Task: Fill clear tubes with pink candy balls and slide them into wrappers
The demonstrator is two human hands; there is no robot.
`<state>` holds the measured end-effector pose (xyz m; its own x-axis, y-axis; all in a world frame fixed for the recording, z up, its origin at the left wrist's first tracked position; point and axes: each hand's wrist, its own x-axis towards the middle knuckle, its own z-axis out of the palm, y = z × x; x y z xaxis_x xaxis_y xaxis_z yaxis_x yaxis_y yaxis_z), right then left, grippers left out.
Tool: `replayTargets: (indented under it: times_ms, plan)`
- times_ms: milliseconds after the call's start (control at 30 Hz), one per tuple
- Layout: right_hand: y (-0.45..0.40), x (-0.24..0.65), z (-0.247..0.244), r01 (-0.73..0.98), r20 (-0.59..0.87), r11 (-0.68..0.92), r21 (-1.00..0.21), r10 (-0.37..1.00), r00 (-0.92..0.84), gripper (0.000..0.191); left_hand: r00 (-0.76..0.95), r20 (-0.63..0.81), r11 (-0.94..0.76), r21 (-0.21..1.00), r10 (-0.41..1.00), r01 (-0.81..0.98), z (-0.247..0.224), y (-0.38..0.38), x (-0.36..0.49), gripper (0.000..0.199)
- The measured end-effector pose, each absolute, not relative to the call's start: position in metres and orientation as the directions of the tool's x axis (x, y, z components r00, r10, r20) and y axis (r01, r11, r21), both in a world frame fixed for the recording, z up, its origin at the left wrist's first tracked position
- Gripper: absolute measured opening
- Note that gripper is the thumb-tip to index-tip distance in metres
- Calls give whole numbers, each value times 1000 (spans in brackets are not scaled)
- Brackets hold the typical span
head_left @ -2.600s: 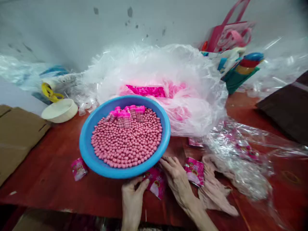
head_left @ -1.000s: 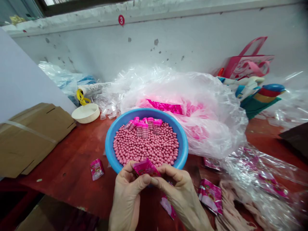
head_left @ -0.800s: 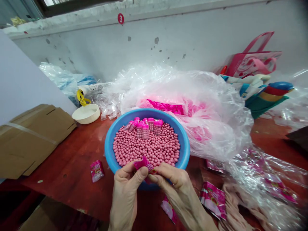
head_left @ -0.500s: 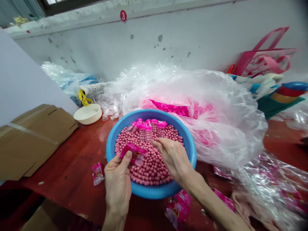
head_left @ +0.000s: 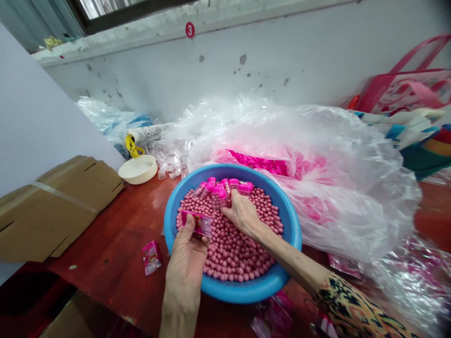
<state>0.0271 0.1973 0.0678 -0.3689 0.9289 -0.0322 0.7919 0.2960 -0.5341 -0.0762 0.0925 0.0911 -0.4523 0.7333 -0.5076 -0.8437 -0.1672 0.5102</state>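
My left hand [head_left: 188,256] pinches a small pink printed plastic packet [head_left: 201,224] with a clear end, over the near left of the blue basin [head_left: 294,234]. Pink round beads [head_left: 243,253] fill that basin. On them, toward the far side, lies a cluster of clear little bottles with bright pink caps [head_left: 233,183]. My right hand [head_left: 243,213] reaches into the basin, its thumb and fingers closed at a pink-capped bottle [head_left: 219,198] at the front of the cluster. The fingertips are partly hidden.
Another pink packet [head_left: 151,257] lies on the red table [head_left: 116,244]. Left are folded cardboard [head_left: 59,206] and a white dish [head_left: 138,169]. A big clear bag of pink caps [head_left: 338,178] leans behind the basin. More packets [head_left: 273,317] lie in front.
My right hand has moved forward and closed at the bottle cluster. The packet in my left hand has turned a little. The whole view has shifted slightly.
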Motion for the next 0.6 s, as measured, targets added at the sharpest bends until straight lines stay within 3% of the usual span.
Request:
replayTargets:
  times_ms: [200,300,367,600]
  plan:
    - [177,60,90,519,47,351,-779,858,-511,16,-482,-500,-221,492,720,-842,100,89,-69,18]
    - [148,83,99,393,60,322,-862,832,-551,27,-501,-486,-244,498,716,-832,100,90,-62,22]
    - [129,93,101,334,60,245,-910,876,-479,35,-510,-472,-255,504,719,-825,100,92,-57,21]
    - [102,95,98,323,107,260,-910,901,-421,43,-484,-413,-233,524,772,-819,104,93,-37,21]
